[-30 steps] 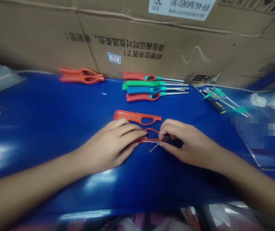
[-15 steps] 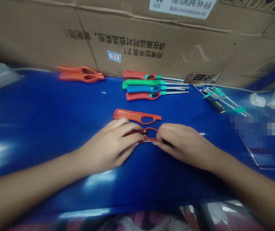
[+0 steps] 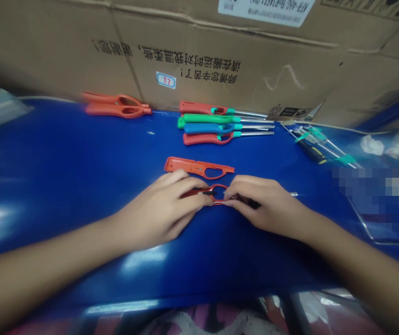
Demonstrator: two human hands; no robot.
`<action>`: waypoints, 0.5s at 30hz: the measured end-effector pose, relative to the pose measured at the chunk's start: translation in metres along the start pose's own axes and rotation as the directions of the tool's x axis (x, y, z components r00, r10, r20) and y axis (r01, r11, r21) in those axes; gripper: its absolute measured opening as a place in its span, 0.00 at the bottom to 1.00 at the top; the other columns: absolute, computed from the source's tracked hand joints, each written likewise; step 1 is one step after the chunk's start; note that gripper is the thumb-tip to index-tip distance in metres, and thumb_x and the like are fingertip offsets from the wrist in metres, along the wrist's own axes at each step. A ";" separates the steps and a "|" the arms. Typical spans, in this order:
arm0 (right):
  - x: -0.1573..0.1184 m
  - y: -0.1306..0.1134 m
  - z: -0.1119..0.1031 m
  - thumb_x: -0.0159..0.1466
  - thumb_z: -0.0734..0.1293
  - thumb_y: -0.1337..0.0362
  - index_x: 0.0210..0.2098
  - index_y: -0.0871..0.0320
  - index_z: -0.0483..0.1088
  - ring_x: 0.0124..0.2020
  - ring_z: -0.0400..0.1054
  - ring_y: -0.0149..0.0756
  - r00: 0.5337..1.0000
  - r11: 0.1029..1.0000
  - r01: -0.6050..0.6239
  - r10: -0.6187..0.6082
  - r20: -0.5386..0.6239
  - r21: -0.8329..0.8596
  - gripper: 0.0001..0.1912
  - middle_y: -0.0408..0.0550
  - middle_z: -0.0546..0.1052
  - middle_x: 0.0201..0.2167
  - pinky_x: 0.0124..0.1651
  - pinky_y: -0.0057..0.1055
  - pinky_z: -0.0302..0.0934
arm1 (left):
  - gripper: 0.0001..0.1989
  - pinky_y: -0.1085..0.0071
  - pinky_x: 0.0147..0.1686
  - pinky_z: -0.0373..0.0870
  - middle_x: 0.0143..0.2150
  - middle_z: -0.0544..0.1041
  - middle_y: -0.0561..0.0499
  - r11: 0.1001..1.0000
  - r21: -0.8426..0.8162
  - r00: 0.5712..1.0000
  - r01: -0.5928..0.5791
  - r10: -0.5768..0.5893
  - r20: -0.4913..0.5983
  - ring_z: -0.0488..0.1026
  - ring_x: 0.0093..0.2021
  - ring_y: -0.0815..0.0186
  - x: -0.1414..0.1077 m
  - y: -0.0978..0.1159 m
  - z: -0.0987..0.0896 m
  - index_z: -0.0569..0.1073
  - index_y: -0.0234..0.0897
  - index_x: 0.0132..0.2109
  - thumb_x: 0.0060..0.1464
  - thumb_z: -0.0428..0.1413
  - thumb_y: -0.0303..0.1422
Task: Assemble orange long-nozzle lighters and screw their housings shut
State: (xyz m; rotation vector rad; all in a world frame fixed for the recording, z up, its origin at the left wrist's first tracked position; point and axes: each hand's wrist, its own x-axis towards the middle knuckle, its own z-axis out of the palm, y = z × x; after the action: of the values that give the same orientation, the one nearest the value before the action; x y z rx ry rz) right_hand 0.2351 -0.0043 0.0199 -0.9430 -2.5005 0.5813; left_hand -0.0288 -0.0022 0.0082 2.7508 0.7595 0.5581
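Note:
My left hand (image 3: pixel 171 207) grips the handle end of an orange lighter half-shell (image 3: pixel 219 186), with a dark part and a thin pale wire showing in it. At the shell's other end, the closed fingers of my right hand (image 3: pixel 265 204) pinch along its lower edge by the wire. A metal tube tip (image 3: pixel 293 194) sticks out beyond my right hand; the rest of it is hidden. Just behind both hands lies a second orange half-shell (image 3: pixel 199 167), hollow side up, apart from my fingers.
Several assembled long lighters (image 3: pixel 209 129) lie in a row before a cardboard box (image 3: pixel 199 51). Orange shells (image 3: pixel 116 107) rest to their left. Metal rods with teal parts (image 3: pixel 325 142) and a black-yellow tool (image 3: pixel 313 152) lie at right on the blue table (image 3: pixel 81 186).
My right hand's fingers have shifted slightly and opened a little at the shell's edge. More of the dark part shows beside my left fingers. The other things stay put.

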 end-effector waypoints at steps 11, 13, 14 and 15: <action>-0.002 -0.002 -0.004 0.69 0.65 0.69 0.42 0.58 0.75 0.39 0.70 0.30 0.999 0.999 -0.015 0.013 0.050 0.034 0.06 0.45 0.76 0.38 0.43 0.27 0.63 | 0.14 0.57 0.52 0.69 0.54 0.74 0.44 1.000 0.001 1.000 0.003 -0.003 0.010 0.68 0.53 0.55 0.002 -0.001 0.000 0.75 0.41 0.55 0.67 0.49 0.28; -0.003 -0.003 -0.006 0.68 0.65 0.69 0.43 0.58 0.75 0.40 0.70 0.31 0.997 1.000 -0.021 0.021 0.077 0.004 0.07 0.45 0.76 0.39 0.43 0.28 0.63 | 0.15 0.57 0.51 0.69 0.54 0.74 0.44 1.000 0.000 1.000 0.004 -0.004 0.012 0.68 0.52 0.55 0.002 -0.001 0.000 0.75 0.41 0.55 0.67 0.49 0.28; -0.003 -0.003 -0.007 0.69 0.65 0.69 0.42 0.58 0.74 0.40 0.70 0.31 0.996 1.000 -0.026 0.027 0.088 -0.010 0.06 0.45 0.76 0.39 0.42 0.28 0.63 | 0.15 0.57 0.51 0.69 0.54 0.74 0.44 1.000 0.002 1.000 0.006 -0.006 0.014 0.68 0.52 0.55 0.002 -0.001 0.000 0.75 0.41 0.56 0.67 0.49 0.28; -0.003 -0.004 -0.008 0.69 0.64 0.68 0.42 0.58 0.74 0.40 0.70 0.31 0.995 0.999 -0.032 0.034 0.096 -0.022 0.06 0.45 0.76 0.39 0.42 0.28 0.63 | 0.15 0.57 0.51 0.70 0.54 0.74 0.44 1.000 0.005 1.000 0.005 -0.006 0.015 0.68 0.52 0.55 0.002 -0.001 0.000 0.75 0.41 0.56 0.67 0.49 0.28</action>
State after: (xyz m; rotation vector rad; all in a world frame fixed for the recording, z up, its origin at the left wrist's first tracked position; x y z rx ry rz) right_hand 0.2394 -0.0071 0.0275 -0.9871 -2.5850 0.6269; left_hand -0.0278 -0.0004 0.0084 2.7533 0.7658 0.5347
